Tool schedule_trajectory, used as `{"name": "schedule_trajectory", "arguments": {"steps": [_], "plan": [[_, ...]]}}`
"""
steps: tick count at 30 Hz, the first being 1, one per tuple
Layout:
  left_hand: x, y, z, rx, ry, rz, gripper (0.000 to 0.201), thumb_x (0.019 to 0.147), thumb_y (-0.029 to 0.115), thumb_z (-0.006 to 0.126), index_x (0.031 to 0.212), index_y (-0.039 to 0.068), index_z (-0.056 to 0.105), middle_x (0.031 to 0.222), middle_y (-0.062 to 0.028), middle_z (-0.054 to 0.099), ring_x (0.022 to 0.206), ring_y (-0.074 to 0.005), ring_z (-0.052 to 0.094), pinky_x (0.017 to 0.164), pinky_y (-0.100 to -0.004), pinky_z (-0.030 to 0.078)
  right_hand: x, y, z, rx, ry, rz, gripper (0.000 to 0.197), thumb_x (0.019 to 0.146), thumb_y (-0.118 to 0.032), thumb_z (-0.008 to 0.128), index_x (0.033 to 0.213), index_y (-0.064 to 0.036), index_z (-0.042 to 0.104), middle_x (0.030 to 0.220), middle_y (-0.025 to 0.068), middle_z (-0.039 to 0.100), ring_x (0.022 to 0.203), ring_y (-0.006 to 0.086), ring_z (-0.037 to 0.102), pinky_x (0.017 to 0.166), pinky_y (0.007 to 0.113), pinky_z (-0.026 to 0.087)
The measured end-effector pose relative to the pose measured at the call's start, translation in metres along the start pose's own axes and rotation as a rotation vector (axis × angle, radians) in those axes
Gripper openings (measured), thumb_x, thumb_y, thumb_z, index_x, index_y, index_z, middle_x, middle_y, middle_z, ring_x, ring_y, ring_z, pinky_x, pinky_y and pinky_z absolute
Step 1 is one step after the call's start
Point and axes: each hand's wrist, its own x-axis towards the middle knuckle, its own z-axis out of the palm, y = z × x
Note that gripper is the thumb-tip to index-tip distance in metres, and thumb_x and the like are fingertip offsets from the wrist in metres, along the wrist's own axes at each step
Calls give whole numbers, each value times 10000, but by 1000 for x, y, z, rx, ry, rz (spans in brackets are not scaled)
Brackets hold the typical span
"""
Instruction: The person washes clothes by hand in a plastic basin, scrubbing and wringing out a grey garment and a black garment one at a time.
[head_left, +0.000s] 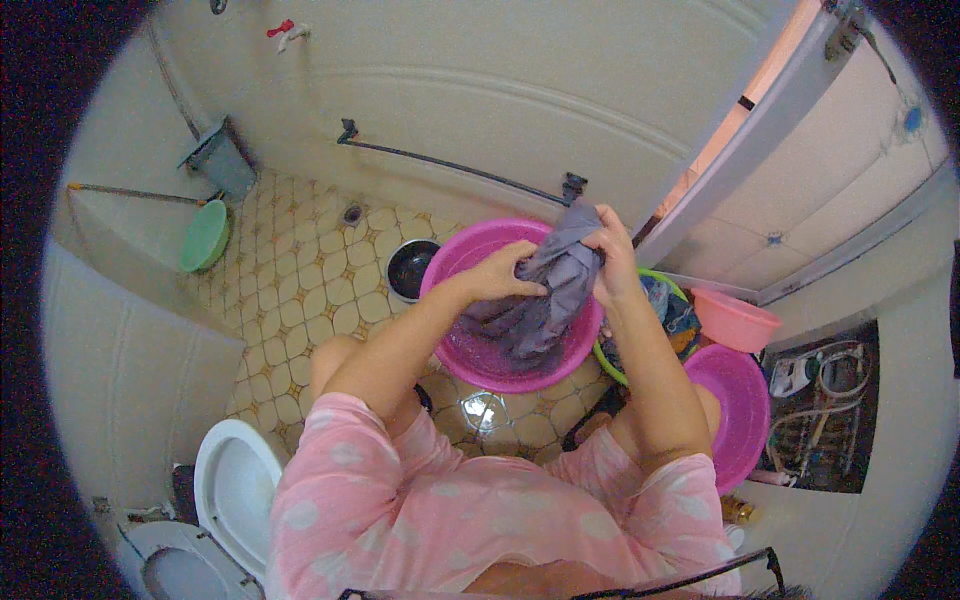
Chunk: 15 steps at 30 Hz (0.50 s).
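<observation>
A wet-looking grey cloth (pixel 550 300), probably a garment, is bunched up over a bright pink basin (pixel 452 350) on the floor in front of me. Its lower folds hang down into the basin, where some liquid seems to lie. My left hand (pixel 508 272) grips the cloth's left side, thumb and fingers curled on the fabric. Higher up, at the far right rim, my right hand (pixel 612 250) is closed around the bunched top end of the same cloth. Most fingertips of both hands are hidden by folds.
A dark-bottomed metal pot (pixel 408 268) stands left of the basin. To the right are a green-rimmed tub (pixel 660 285) of clothes, a salmon basin (pixel 735 318) and another pink basin (pixel 745 420). A wall bar (pixel 455 168) runs beyond; a toilet (pixel 235 475) is at near left.
</observation>
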Motion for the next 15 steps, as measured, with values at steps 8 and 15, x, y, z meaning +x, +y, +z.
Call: {"name": "schedule_trajectory", "arguments": {"steps": [8,15], "plan": [[4,-2,-2,-417,404,-104,369,735,53,457,1103,24,440,1028,-88,512,972,-179,472,852,-289,372,2,-1,-15,-97,74,-3,326,693,-42,495,1014,-21,445,930,98,521,831,187,532,768,292,440],[7,14,-20,-1285,571,106,235,789,110,401,1007,81,487,941,-86,555,869,-205,540,789,-329,434,1,64,-47,-1163,-192,-176,409,885,-287,403,1182,-7,399,1079,114,504,1014,210,476,914,302,323]]}}
